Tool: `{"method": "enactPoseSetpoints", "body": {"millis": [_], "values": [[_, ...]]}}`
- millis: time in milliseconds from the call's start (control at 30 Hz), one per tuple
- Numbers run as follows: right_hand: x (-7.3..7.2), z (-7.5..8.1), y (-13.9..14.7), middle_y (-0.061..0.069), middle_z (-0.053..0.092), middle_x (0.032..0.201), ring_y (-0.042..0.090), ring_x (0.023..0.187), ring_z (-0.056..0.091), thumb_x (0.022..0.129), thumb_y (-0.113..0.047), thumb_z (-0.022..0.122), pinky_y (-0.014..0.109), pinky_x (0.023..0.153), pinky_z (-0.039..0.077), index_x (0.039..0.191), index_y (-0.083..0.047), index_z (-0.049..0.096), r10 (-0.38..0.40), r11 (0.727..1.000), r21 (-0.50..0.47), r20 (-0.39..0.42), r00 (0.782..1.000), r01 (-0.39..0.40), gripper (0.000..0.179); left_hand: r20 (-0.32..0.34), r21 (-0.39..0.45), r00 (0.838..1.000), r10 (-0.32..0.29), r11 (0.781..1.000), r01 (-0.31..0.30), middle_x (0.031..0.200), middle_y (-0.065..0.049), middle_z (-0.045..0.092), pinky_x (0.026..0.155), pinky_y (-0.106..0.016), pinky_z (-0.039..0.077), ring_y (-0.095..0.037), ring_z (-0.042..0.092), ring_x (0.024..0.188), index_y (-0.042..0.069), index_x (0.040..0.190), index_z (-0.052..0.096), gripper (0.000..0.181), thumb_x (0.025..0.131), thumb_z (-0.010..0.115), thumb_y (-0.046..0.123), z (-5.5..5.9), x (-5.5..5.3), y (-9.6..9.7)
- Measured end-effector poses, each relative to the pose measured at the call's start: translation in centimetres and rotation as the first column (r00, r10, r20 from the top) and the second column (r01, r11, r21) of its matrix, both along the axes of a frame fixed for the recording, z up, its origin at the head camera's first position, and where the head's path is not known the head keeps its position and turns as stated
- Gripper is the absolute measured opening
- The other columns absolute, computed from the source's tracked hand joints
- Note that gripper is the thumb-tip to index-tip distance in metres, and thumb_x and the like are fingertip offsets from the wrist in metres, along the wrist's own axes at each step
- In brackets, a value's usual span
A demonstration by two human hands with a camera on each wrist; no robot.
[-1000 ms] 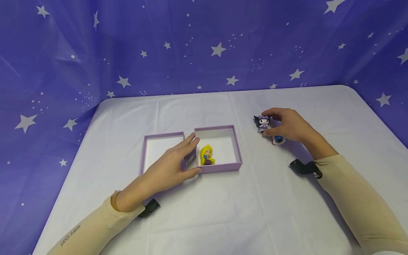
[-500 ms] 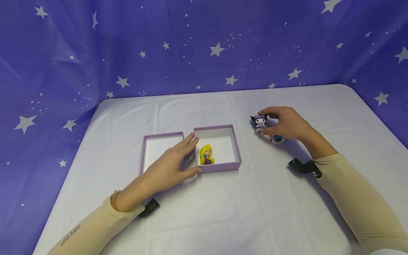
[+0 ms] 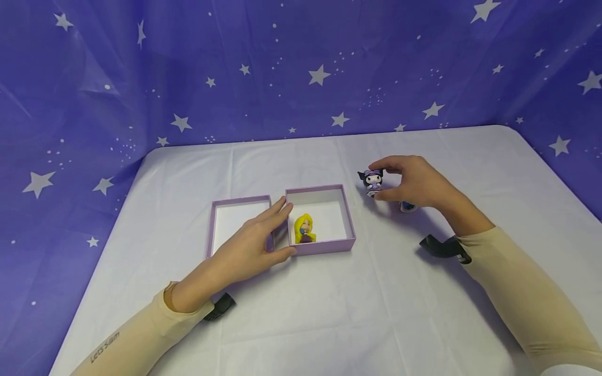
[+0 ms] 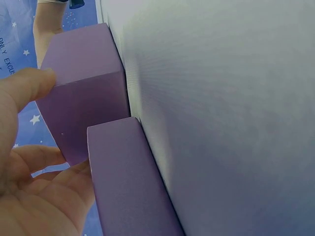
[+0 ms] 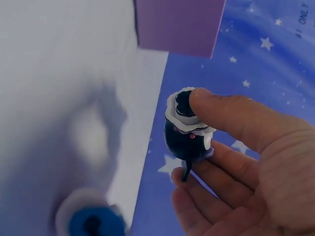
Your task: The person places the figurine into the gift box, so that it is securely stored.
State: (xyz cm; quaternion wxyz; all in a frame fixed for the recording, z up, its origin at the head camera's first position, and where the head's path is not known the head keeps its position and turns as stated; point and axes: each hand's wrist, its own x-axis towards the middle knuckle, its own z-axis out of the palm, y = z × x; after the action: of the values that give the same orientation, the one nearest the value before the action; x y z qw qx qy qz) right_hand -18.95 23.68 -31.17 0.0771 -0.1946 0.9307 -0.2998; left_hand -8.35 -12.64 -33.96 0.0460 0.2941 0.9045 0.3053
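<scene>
My right hand (image 3: 416,183) grips a small figurine (image 3: 373,181) with black pointed ears and purple clothing, between thumb and fingers. In the right wrist view the figurine (image 5: 187,130) is held off the table. A second figurine with a blue part (image 3: 408,206) stands on the table, partly hidden behind my right hand. At the centre, a shallow purple box (image 3: 324,247) with a white inside contains a yellow-haired figurine (image 3: 305,230) in its near left corner. My left hand (image 3: 251,248) holds that box by its left side, thumb at the near corner and fingers at the left wall.
Left of the box lies another purple-rimmed box part (image 3: 241,198) with a white inside, partly covered by my left hand. A white cloth (image 3: 329,313) covers the table. Behind it hangs a blue-purple curtain (image 3: 258,68) with stars.
My right hand has moved a little to the left with the black-eared figurine, away from the blue figurine and closer to the box. My left hand stays in place.
</scene>
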Motion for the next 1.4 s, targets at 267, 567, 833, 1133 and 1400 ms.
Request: {"method": "enactPoseSetpoints", "body": {"millis": [267,567,833,1133,1400], "values": [[1.1,1.2,-1.7,-0.002,0.064,0.123,0.031,0.120,0.054,0.073,-0.025,0.087,0.049,0.104,0.038,0.125,-0.023,0.067,0.059,0.998,-0.034,-0.048,0.997,-0.061,0.056,0.002,-0.002,1.000,0.002,1.000,-0.002,0.160,-0.009,0.018,0.112,-0.046,0.029,-0.025,0.029,0.141,0.008,0.153,0.029,0.084,0.089,0.070,0.043,0.0,0.0,0.0],[2.8,1.9,-4.1,-0.007,0.065,0.120,0.025,0.114,0.055,0.071,-0.024,0.088,0.047,0.101,0.041,0.124,-0.025,0.067,0.133,0.988,-0.062,-0.101,0.986,-0.139,0.058,-0.005,-0.001,1.000,0.000,1.000,0.000,0.160,-0.010,0.019,0.112,-0.045,0.029,-0.025,0.029,0.141,0.007,0.153,0.029,0.084,0.089,0.070,0.042,0.0,0.1,-0.1],[4.1,1.5,-6.4,-0.010,0.065,0.119,0.021,0.115,0.057,0.070,-0.027,0.089,0.043,0.100,0.043,0.125,-0.020,0.066,0.238,0.967,-0.057,-0.137,0.962,-0.247,0.060,-0.010,-0.013,1.000,-0.003,1.000,0.003,0.160,-0.011,0.018,0.113,-0.041,0.027,-0.024,0.026,0.142,0.005,0.153,0.028,0.085,0.089,0.071,0.039,-0.1,0.1,0.0],[4.1,0.3,-8.4,-0.006,0.065,0.121,0.016,0.115,0.058,0.072,-0.032,0.087,0.045,0.103,0.038,0.123,-0.016,0.067,0.293,0.956,0.026,-0.149,0.944,-0.293,0.057,-0.005,-0.020,1.000,-0.002,1.000,0.002,0.160,-0.011,0.018,0.113,-0.040,0.028,-0.024,0.027,0.142,0.006,0.153,0.028,0.085,0.089,0.071,0.039,-0.1,0.0,0.1],[4.0,-1.0,-10.3,-0.003,0.068,0.118,0.017,0.109,0.060,0.069,-0.032,0.088,0.059,0.099,0.019,0.121,-0.015,0.069,0.290,0.953,0.134,-0.159,0.944,-0.270,0.058,-0.012,-0.016,1.000,-0.003,1.000,0.003,0.160,-0.011,0.019,0.112,-0.040,0.029,-0.023,0.028,0.141,0.005,0.153,0.028,0.085,0.088,0.072,0.039,0.0,0.1,0.0]]}}
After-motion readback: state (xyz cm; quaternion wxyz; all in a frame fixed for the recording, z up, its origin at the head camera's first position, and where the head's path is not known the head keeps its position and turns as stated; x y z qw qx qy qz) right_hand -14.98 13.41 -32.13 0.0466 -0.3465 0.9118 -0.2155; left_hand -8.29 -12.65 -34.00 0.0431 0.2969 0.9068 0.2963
